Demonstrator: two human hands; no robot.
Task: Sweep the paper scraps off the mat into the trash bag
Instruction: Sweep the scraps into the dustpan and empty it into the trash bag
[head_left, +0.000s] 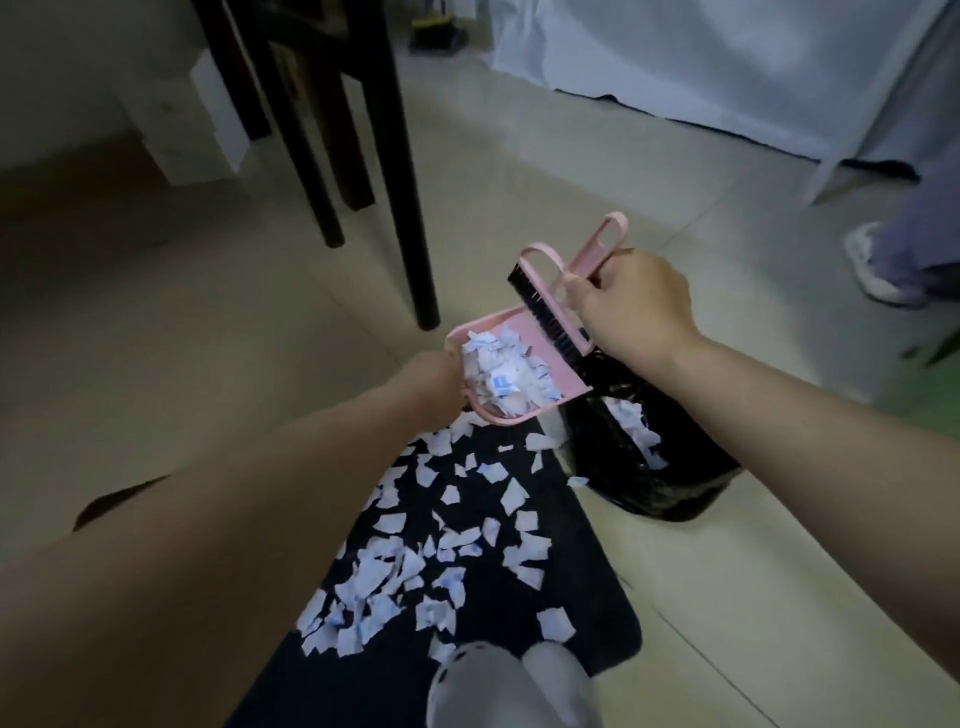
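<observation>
A black mat (519, 613) lies on the tiled floor, strewn with several white paper scraps (374, 577). My left hand (434, 382) grips a pink dustpan (558, 396) loaded with scraps, held above the mat's far end, its open lip toward the bag. My right hand (631, 306) holds a pink brush (550, 306) with black bristles, resting at the pan's far edge. A black trash bag (670, 488) stands open just right of the mat, under the pan's lip, with some scraps inside.
Dark chair legs (410, 208) stand close behind the dustpan on the left. Another person's shoe (878, 270) is on the floor at the right. My own light shoes (509, 686) stand on the mat's near end. White drapes hang at the back.
</observation>
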